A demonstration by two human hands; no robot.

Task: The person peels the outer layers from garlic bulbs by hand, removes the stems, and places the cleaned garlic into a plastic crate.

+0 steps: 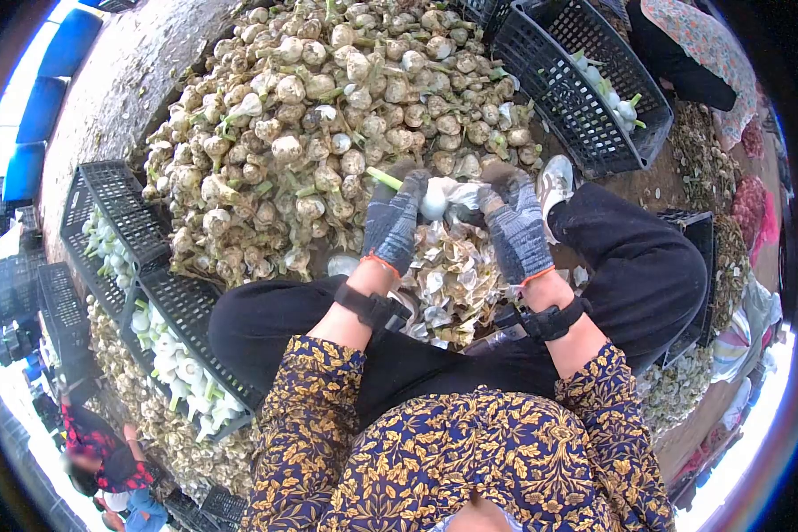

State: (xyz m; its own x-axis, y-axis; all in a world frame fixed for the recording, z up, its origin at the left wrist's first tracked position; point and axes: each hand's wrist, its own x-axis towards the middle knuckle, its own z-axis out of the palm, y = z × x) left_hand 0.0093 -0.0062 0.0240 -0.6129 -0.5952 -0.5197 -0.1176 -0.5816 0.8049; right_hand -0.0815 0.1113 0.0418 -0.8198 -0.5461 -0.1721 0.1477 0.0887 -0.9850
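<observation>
My left hand, in a grey knitted glove with an orange cuff edge, is closed around a garlic bulb. The bulb's white, smooth side faces up, and its green stem sticks out to the left. My right hand, gloved the same way, is closed on pale garlic skin beside the bulb. Its fingertips are partly hidden. Beneath both hands lies a heap of loose garlic peelings between my legs. Just beyond them spreads a large pile of soil-stained garlic bulbs.
Black plastic crates holding cleaned white garlic stand at the upper right, and more crates line my left side. Blue barrels stand at the far left. Other people sit at the lower left and upper right.
</observation>
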